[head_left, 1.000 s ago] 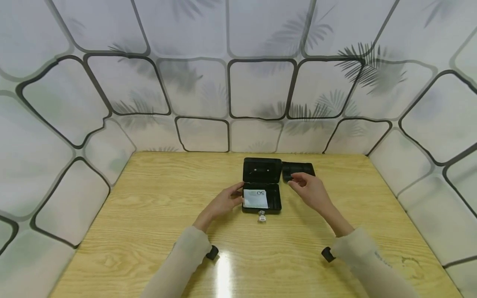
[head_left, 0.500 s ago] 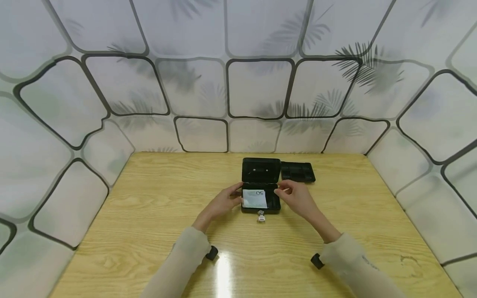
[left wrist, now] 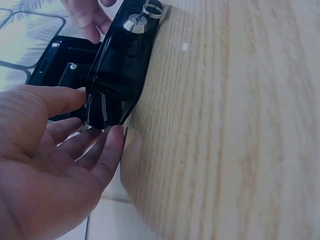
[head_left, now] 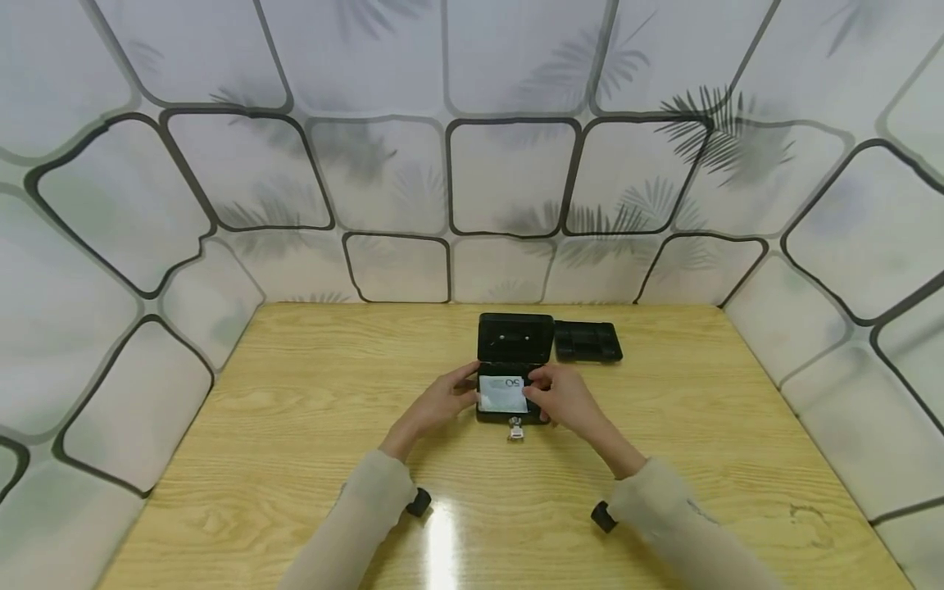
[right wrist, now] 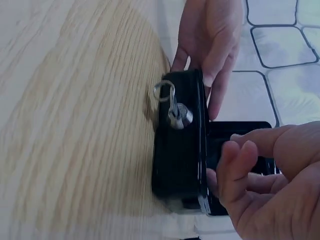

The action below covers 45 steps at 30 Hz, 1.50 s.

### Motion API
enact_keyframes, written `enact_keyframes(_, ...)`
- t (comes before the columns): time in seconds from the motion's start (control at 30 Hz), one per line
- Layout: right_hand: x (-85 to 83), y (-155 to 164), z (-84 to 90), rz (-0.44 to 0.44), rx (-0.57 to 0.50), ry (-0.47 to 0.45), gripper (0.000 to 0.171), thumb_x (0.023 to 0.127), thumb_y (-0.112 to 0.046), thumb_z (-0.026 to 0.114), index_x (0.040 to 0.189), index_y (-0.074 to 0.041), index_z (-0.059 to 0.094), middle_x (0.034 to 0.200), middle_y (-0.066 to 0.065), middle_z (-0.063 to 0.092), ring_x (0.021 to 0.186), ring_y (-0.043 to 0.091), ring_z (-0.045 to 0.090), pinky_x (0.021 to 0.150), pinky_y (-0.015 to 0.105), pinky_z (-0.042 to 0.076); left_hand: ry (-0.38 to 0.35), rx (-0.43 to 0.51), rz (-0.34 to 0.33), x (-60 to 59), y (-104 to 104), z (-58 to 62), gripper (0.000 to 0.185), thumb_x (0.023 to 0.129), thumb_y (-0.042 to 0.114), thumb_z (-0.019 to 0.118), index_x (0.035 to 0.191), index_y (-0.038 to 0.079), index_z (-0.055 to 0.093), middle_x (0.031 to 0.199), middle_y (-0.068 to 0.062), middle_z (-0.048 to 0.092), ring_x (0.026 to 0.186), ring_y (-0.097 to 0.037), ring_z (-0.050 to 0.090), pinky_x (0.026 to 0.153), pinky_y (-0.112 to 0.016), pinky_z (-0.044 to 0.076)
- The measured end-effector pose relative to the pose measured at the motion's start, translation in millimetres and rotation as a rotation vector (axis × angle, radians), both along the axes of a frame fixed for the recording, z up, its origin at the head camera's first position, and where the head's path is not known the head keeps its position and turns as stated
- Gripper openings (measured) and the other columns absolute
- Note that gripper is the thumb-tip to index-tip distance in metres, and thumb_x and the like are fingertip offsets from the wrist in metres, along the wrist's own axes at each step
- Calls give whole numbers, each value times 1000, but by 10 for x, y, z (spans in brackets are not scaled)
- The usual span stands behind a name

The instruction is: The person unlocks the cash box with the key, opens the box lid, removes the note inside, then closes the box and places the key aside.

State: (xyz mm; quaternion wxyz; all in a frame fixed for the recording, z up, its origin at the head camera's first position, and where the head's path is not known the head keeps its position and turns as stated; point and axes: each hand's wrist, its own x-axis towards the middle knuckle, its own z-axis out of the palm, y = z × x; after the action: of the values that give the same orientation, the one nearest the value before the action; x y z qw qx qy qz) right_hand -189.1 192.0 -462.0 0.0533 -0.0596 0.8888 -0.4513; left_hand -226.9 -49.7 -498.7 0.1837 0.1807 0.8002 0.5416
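A small black cash box (head_left: 492, 417) lies with its lid (head_left: 515, 338) raised, and a banknote marked 50 (head_left: 503, 396) rests inside on the left. Keys on a ring (head_left: 515, 431) hang from the lock at the front. My left hand (head_left: 440, 404) holds the box's left side; in the left wrist view the thumb is at the rim and the fingers lie along the wall. My right hand (head_left: 569, 399) reaches over the box's right part, its fingertips at the banknote's right edge. In the right wrist view the bent fingers of this hand (right wrist: 280, 175) show nothing between them.
A black compartment tray (head_left: 587, 342) lies on the wooden table (head_left: 332, 369), right beside the raised lid. Patterned fabric walls (head_left: 398, 266) rise behind the table and along both sides.
My right hand has moved left from the black tray, past the box's right edge, to the banknote. The left hand has stayed at the box's left side.
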Motion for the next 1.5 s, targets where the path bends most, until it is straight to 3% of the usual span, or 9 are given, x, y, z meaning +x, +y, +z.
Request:
enact_keyframes(0.17,-22,-52,-17,-21,3,-75,38,98,-8,69,129,12,63,91,12,72,43,14,52,43,28,45,2,-5,7,-15,11,4,60,105,9,59,161,7,36,158,-19,44,141,-37,47,113,-53,40)
enact_keyframes(0.47,-66,-89,-30,-37,49,-168,43,98,-8,70,134,13,60,99,12,72,42,15,49,44,27,43,-21,9,17,-36,23,21,60,105,8,58,161,7,35,157,-19,44,141,-37,47,114,-53,39)
enact_keyframes(0.63,-81,-84,-15,-16,47,-168,40,97,-6,69,132,13,62,88,13,72,42,13,49,45,25,42,-21,6,18,-39,26,14,60,106,9,58,161,8,35,157,-19,45,141,-37,47,113,-53,40)
enact_keyframes(0.73,-84,-84,-8,-15,27,-176,36,97,-4,68,129,12,63,80,14,69,42,13,48,45,24,40,-22,7,16,-39,22,9,60,106,9,58,161,8,35,157,-19,45,141,-37,46,114,-53,39)
enact_keyframes(0.97,-96,-96,-53,-96,-85,-212,41,99,-4,66,136,12,59,80,12,70,45,13,51,47,26,41,-28,5,12,-35,19,11,60,106,10,58,162,9,35,157,-20,45,142,-37,46,112,-54,41)
enact_keyframes(1.1,-121,-91,-84,-125,-133,-221,40,99,-6,67,135,11,60,67,13,65,45,12,51,46,27,39,-29,-2,17,-38,24,23,60,106,10,58,162,9,35,156,-19,46,141,-36,47,113,-53,40)
enact_keyframes(1.33,-148,-91,-93,-130,-189,-241,33,99,-11,69,126,8,69,65,10,65,46,12,52,45,27,35,-25,-3,6,-43,21,14,61,106,11,58,162,8,35,158,-18,44,141,-36,48,112,-52,41)
enact_keyframes(1.5,-156,-104,-99,-111,-196,-242,25,98,-12,70,115,6,74,54,7,60,40,9,42,42,24,30,-10,-3,-8,-39,17,18,61,106,11,59,161,6,34,159,-19,42,140,-37,47,112,-52,42)
